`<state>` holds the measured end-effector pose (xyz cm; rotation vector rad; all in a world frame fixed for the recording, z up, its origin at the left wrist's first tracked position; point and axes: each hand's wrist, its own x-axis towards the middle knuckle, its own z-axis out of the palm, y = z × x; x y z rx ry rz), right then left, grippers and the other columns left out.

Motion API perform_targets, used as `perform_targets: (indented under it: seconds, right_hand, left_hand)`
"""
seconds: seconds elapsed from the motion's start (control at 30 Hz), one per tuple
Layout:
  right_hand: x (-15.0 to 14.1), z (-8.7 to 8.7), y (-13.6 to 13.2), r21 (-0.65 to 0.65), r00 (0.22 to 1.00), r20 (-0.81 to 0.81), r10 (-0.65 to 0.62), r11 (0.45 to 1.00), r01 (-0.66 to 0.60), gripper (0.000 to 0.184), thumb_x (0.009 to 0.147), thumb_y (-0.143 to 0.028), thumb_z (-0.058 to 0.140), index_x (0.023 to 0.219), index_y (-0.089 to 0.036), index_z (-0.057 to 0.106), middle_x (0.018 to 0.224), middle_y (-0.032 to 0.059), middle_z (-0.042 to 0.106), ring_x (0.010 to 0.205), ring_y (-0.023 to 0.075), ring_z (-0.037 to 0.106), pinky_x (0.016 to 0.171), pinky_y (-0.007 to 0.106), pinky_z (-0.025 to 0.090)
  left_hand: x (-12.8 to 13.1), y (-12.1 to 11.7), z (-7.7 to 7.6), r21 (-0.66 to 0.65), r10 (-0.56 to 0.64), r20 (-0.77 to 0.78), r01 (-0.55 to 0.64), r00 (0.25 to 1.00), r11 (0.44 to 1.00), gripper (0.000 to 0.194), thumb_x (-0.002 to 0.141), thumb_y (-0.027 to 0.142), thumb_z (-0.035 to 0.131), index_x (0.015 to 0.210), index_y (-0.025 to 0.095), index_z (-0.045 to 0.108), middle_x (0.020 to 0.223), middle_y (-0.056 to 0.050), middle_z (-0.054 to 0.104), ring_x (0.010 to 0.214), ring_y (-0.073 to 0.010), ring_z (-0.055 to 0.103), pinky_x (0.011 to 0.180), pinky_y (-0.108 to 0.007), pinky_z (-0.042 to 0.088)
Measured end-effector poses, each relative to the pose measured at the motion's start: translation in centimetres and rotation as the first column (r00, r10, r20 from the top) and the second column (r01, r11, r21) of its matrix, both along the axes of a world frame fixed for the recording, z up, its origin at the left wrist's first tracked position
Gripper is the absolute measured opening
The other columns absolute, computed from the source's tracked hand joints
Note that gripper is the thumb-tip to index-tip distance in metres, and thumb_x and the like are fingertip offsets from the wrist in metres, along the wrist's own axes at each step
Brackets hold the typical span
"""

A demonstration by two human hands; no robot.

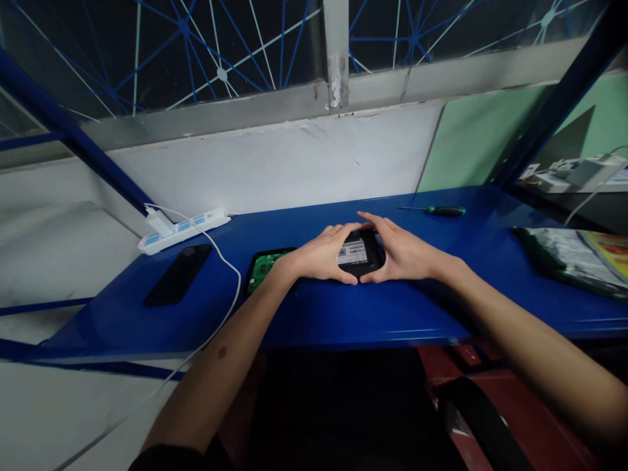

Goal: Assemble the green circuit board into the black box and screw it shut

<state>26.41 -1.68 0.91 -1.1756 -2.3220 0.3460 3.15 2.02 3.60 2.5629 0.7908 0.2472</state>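
Note:
A small black plastic case cover (373, 250) with a white printed label is between my two hands, over the blue table. My left hand (326, 255) curls round its left side, thumb at the near edge. On the opposite side my right hand (405, 248) grips it the same way, with the fingers at the far edge. Both hands' fingertips nearly meet at front and back. Partly hidden behind my left wrist lies a black tray-like shell with a green circuit board (263, 267) in it.
A green-and-black screwdriver (445, 210) lies at the back right. A black phone (179, 275) is on the left, below a white power strip (189, 230) whose white cable (238, 281) crosses the table. Shiny plastic packaging (572, 258) sits at the right edge. Blue posts flank the table.

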Motion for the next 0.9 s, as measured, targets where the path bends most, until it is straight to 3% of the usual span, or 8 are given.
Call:
perform_targets:
  seconds: [0.1,0.2,0.3,0.53,0.67,0.9]
  right_hand:
    - [0.0,0.1,0.0,-0.021,0.996,-0.084,0.035,0.999,-0.037,0.134,0.062,-0.07,0.081,0.162,-0.013,0.011,0.156,0.0269,0.041,0.141,0.0435,0.046,0.113,0.064,0.042]
    - [-0.1,0.1,0.0,0.006,0.981,-0.179,0.072,0.997,-0.072,0.139,0.061,-0.068,0.083,0.163,-0.017,0.004,0.162,0.0255,0.032,0.147,0.043,0.039,0.118,0.065,0.037]
    - [-0.3,-0.2,0.3,0.02,0.971,-0.223,0.088,0.996,-0.086,0.142,0.061,-0.066,0.084,0.163,-0.019,-0.002,0.163,0.0257,0.031,0.149,0.0433,0.037,0.118,0.067,0.034]
    - [-0.4,-1.2,0.8,-0.078,0.976,-0.209,0.067,0.993,-0.085,0.147,0.061,-0.066,0.084,0.163,-0.018,-0.011,0.165,0.0264,0.026,0.151,0.0416,0.034,0.119,0.064,0.034]
    - [-0.8,-1.3,0.9,-0.132,0.98,-0.187,0.065,0.987,-0.091,0.149,0.061,-0.068,0.083,0.162,-0.016,-0.014,0.163,0.0295,0.03,0.151,0.0425,0.033,0.119,0.066,0.033]
    - [-1.2,-1.6,1.1,-0.165,0.981,-0.178,0.074,0.981,-0.104,0.147,0.062,-0.067,0.083,0.162,-0.02,-0.014,0.163,0.0283,0.03,0.151,0.0422,0.031,0.118,0.067,0.032]
  left_hand:
    - [-0.3,0.0,-0.5,0.008,0.01,0.045,-0.01,0.999,1.0,0.111,0.067,0.043,0.082,0.158,0.024,0.021,0.149,-0.016,0.04,0.14,-0.0403,0.037,0.115,-0.06,0.035]
    - [-0.6,0.1,-0.9,-0.036,0.031,0.082,-0.029,0.996,0.999,0.115,0.069,0.044,0.081,0.16,0.032,0.013,0.146,-0.014,0.036,0.14,-0.0415,0.036,0.114,-0.062,0.036]
    - [-0.7,0.2,-1.0,-0.099,0.051,0.087,-0.042,0.995,0.994,0.108,0.072,0.047,0.08,0.159,0.038,0.016,0.146,-0.012,0.031,0.14,-0.0422,0.037,0.114,-0.062,0.038]
    - [-1.2,0.7,-1.5,-0.097,0.039,0.255,-0.015,0.966,0.995,0.097,0.071,0.04,0.083,0.151,0.036,0.028,0.151,-0.012,0.031,0.144,-0.0392,0.038,0.119,-0.062,0.034]
    - [-1.4,1.1,-2.1,-0.087,0.032,0.328,-0.004,0.944,0.996,0.099,0.07,0.046,0.085,0.146,0.033,0.023,0.157,-0.014,0.027,0.148,-0.0377,0.034,0.122,-0.059,0.032]
    - [-1.5,1.2,-2.2,-0.089,0.078,0.309,-0.053,0.948,0.995,0.101,0.071,0.053,0.084,0.142,0.031,0.015,0.157,-0.018,0.023,0.149,-0.0395,0.032,0.121,-0.058,0.032]
